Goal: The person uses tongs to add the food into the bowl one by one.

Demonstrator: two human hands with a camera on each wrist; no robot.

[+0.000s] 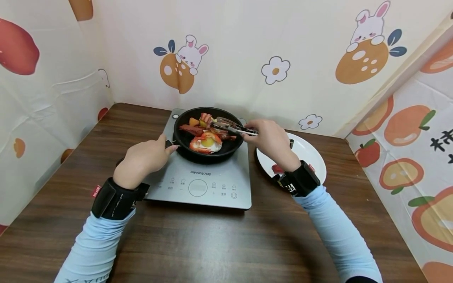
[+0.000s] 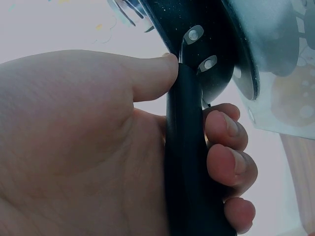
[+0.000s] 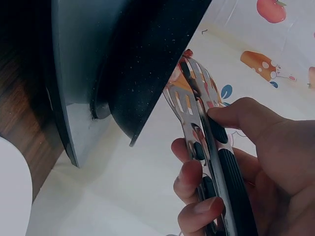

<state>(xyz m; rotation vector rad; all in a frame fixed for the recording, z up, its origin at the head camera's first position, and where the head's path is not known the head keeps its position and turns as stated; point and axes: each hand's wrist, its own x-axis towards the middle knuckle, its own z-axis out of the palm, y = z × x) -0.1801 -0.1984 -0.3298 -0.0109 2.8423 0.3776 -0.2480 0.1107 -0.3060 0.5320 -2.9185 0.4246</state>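
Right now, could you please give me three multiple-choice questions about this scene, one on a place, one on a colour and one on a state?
1. Where does the round black frying pan sit?
A. on the grey induction cooktop
B. on the round white plate
C. on the bare brown wooden table

2. What colour are the person's sleeves?
A. red
B. light blue
C. black

3. What is the right hand doing?
A. resting flat on the table
B. gripping the slotted metal tongs
C. lifting the plate

Answers: 1 A, the pan stands on the cooktop above its controls. 2 B, both forearms are in light blue. 3 B, the fingers curl round the tongs' handles, whose tips are at the food in the pan, while the left hand holds the pan's handle.
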